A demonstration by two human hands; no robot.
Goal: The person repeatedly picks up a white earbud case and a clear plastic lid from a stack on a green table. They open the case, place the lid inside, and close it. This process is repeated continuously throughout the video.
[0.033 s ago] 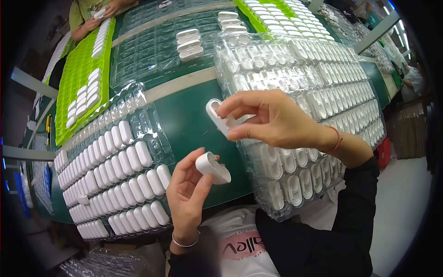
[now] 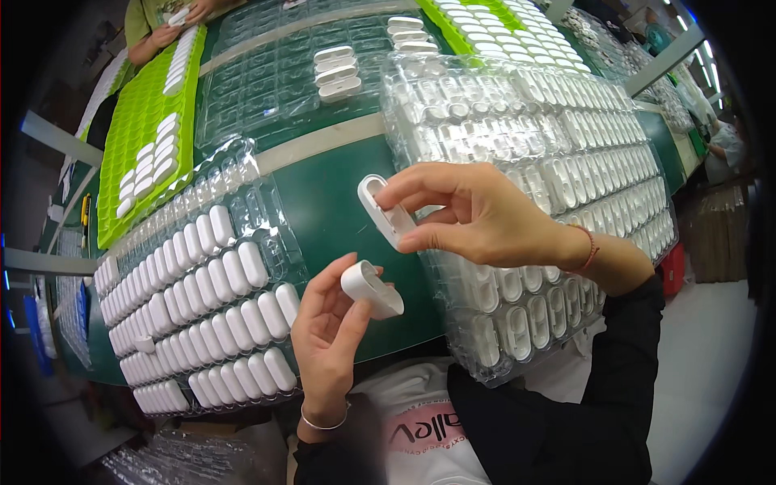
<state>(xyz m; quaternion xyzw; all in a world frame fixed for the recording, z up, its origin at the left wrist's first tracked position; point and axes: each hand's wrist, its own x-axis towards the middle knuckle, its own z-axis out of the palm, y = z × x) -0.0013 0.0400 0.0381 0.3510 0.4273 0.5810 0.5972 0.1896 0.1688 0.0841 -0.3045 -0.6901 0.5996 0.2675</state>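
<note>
Between the thumb and fingers of my left hand (image 2: 330, 339) is a hollow white plastic shell (image 2: 372, 288), its open side tilted toward the right. My right hand (image 2: 481, 212) pinches a white oval case piece (image 2: 383, 210), a fingertip reaching into its hollow and the thumb at its lower end. The two pieces are apart, held above the green tabletop (image 2: 323, 174). Left of my left hand lies a clear tray (image 2: 279, 220) of rounded white shells (image 2: 252, 265). Under and beside my right forearm are stacked clear trays (image 2: 477, 373) filled with open white oval pieces (image 2: 518, 330).
Bright green trays (image 2: 121, 153) with white pieces stand at the far left and far right. Further clear trays (image 2: 242, 101) lie across the table, with several white cases (image 2: 335, 71) on them. At the top left, a co-worker's hands (image 2: 182, 24) hold a white piece.
</note>
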